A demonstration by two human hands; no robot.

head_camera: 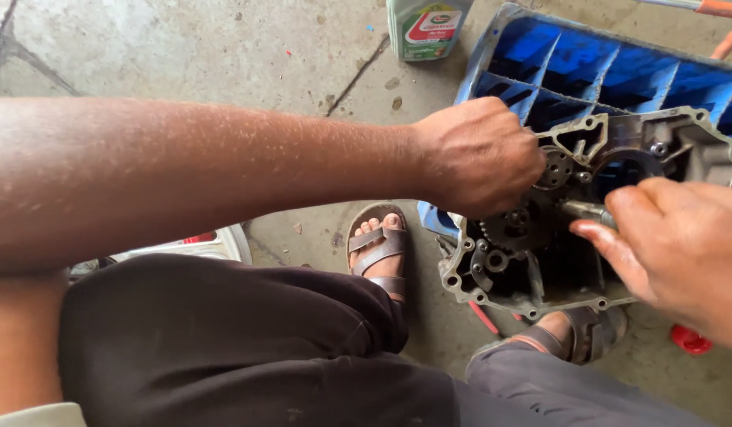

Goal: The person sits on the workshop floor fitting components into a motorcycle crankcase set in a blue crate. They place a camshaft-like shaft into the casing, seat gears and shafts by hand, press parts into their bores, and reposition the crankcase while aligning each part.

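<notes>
The grey engine casing lies on a blue crate on the concrete floor, its near rim above two sandalled feet. The left hand, knuckles up, is fisted at the casing's left edge; whether its grip encloses anything cannot be told. The right hand pinches a metal shaft over the casing's gears.

So that's two hands, left and right, one engine crankcase, one blue plastic crate, one green oil bottle, two sandals.
</notes>
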